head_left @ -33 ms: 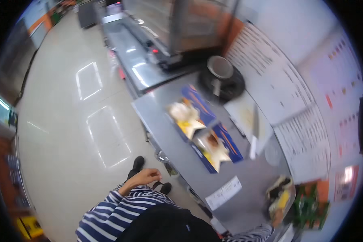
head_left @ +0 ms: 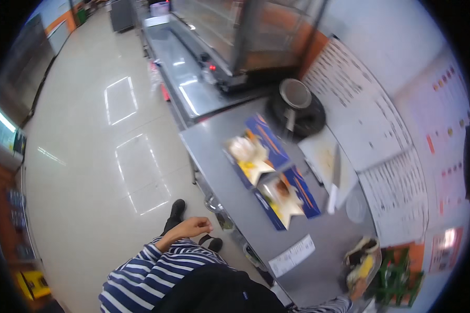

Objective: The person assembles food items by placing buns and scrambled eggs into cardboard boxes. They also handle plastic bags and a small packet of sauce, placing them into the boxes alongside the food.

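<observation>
My left hand (head_left: pixel 194 226) hangs in the air beside the counter's front edge, its fingers curled with nothing visible in them. At the lower right, my right hand (head_left: pixel 359 288) grips the near edge of a light-coloured container with yellow and dark contents (head_left: pixel 364 263); blur hides its exact kind. Two open blue boxes with orange stripes stand on the steel counter. The farther box (head_left: pixel 268 141) holds a white rounded item, yellow pieces and a cream paper pocket. In the nearer box (head_left: pixel 306 194) are a clear-topped tub with brown contents and another paper pocket.
A white printed slip (head_left: pixel 292 256) lies before the boxes on the counter (head_left: pixel 214 146). Behind them are a knife (head_left: pixel 335 177) on a white cutting board (head_left: pixel 318 151), a round clear lid (head_left: pixel 355 206), and a strainer (head_left: pixel 296 94) over a black round pan. A green basket (head_left: pixel 399 281) stands right.
The whole view has shifted slightly, moving the counter and boxes rightward and down in the picture. Both hands keep nearly the same pose, the right still at the container.
</observation>
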Demonstrator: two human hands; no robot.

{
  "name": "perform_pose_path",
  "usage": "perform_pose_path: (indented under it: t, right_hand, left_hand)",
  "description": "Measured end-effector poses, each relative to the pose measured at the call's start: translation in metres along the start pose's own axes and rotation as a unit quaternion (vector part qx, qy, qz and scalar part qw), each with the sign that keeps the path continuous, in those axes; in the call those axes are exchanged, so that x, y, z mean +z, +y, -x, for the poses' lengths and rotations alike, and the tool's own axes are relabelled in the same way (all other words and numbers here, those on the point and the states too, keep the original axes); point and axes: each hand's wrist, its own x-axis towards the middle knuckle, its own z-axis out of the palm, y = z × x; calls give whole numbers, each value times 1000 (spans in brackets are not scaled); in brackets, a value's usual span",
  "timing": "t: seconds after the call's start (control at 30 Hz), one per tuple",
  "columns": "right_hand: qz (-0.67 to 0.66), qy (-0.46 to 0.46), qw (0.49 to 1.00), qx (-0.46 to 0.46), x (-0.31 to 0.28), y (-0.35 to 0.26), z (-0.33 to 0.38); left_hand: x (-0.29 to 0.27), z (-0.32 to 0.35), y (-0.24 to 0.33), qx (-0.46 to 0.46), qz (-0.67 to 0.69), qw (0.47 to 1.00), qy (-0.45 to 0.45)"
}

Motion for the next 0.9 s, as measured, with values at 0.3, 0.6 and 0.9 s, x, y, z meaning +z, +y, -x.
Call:
perform_pose_path:
  t: [0.3,0.6,0.9]
  right_hand:
    - [-650,27,742,-161,-253,-471,283]
    - [-700,-110,660,-249,-274,-912,390]
    - [-490,-122,853,130,-258,-1067,300]
  left_hand:
    - [-166,-41,-62,-50,257,956,135]
    - [-359,-37,-3,25,548,835,40]
    - [-541,-52,-37,45,442,894,55]
